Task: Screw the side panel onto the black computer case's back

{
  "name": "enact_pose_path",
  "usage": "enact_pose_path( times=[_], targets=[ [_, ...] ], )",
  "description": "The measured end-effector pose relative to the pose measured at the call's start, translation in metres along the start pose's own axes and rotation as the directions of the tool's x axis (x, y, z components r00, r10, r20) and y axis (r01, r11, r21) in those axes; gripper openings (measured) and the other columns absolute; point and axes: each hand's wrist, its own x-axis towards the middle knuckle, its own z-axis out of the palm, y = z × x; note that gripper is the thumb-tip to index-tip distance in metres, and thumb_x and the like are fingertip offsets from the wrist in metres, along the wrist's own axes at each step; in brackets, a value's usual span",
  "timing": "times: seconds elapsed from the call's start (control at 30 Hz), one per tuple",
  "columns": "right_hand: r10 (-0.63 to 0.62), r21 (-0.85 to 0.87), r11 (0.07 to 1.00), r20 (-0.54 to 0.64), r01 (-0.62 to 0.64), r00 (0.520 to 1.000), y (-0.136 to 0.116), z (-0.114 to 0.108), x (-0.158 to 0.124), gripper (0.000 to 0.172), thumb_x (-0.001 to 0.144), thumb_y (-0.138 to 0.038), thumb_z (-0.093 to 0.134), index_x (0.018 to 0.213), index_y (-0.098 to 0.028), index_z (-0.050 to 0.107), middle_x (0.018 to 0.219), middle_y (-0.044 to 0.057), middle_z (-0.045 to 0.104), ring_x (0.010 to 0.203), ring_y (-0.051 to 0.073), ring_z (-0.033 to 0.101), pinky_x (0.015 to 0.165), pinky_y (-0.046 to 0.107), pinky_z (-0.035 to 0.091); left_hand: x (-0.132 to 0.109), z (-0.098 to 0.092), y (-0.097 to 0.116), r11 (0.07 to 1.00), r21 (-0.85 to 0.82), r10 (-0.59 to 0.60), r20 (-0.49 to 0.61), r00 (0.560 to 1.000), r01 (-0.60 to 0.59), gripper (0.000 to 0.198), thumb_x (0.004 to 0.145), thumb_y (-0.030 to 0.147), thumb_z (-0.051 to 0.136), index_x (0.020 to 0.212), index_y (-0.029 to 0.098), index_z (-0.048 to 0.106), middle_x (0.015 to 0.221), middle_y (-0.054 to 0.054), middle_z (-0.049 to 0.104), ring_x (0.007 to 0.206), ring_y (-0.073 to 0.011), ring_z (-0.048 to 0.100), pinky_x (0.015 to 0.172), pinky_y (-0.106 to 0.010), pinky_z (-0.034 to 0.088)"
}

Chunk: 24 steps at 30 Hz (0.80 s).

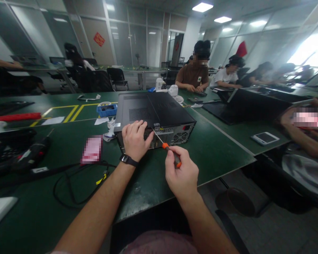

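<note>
A black desktop computer case (pixel 159 109) lies flat on the green table (pixel 214 148), its rear panel with a fan grille facing me. My left hand (pixel 134 139), a watch on its wrist, rests curled over the near top edge of the case. My right hand (pixel 181 173) is closed around the orange handle of a screwdriver (pixel 167 147). The screwdriver's thin shaft points up and left, its tip against the rear panel just right of my left hand.
A black cable (pixel 76 180) loops on the table at my left, beside a power tool (pixel 29 155). A blue parts tray (pixel 106 110) sits behind the case. A phone (pixel 264 137) lies to the right. Other people sit at the far side and right edge.
</note>
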Motion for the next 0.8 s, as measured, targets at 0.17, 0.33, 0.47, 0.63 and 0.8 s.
enact_pose_path(
  times=[0.17,0.33,0.47,0.63,0.8],
  targets=[
    [0.065,0.035,0.997,0.025,-0.066,0.998,-0.0026,-0.0019,0.0025,0.014,0.100,-0.028,0.056,0.108,-0.020,0.065,0.093,0.005,0.077,0.078,0.016,0.074,0.075,0.028,0.060,-0.0003,0.0000,-0.0004,1.000,-0.016,-0.009,0.010,1.000,0.009,0.039,0.096,0.044,0.062,0.127,0.021,0.068,0.135,-0.013,0.070,0.131,-0.0326,0.059,0.115,-0.051,0.032],
    [0.043,0.035,0.998,0.039,-0.045,0.998,-0.0024,-0.0023,0.0013,0.018,0.094,-0.026,0.058,0.110,-0.019,0.062,0.095,0.007,0.075,0.083,0.018,0.074,0.077,0.031,0.061,-0.0013,0.0010,-0.0018,1.000,-0.029,-0.009,0.027,1.000,0.010,0.041,0.096,0.044,0.062,0.129,0.021,0.067,0.137,-0.014,0.069,0.132,-0.0336,0.058,0.116,-0.053,0.031],
    [0.009,0.030,1.000,0.018,-0.009,1.000,0.0008,-0.0003,0.0001,0.019,0.093,-0.023,0.059,0.111,-0.020,0.062,0.096,0.007,0.075,0.084,0.018,0.074,0.078,0.031,0.061,-0.0013,0.0001,-0.0017,1.000,-0.012,0.002,0.022,1.000,-0.002,0.039,0.097,0.044,0.061,0.129,0.021,0.066,0.137,-0.013,0.069,0.131,-0.0334,0.059,0.115,-0.052,0.032],
    [0.001,0.010,1.000,-0.018,-0.001,1.000,0.0052,0.0019,-0.0018,0.014,0.095,-0.021,0.061,0.108,-0.020,0.066,0.092,0.005,0.076,0.074,0.015,0.073,0.074,0.029,0.061,-0.0005,-0.0024,0.0004,1.000,-0.014,-0.001,0.028,1.000,0.002,0.040,0.097,0.043,0.061,0.129,0.021,0.066,0.137,-0.013,0.069,0.131,-0.0330,0.059,0.115,-0.051,0.032],
    [0.056,0.022,0.998,-0.031,-0.056,0.998,0.0067,0.0002,-0.0010,0.012,0.096,-0.022,0.062,0.106,-0.019,0.067,0.087,0.004,0.076,0.068,0.013,0.072,0.070,0.026,0.060,-0.0006,-0.0022,0.0012,1.000,0.001,-0.002,0.017,1.000,0.002,0.040,0.096,0.043,0.063,0.130,0.021,0.066,0.137,-0.013,0.069,0.131,-0.0333,0.060,0.115,-0.051,0.032]
  ],
)
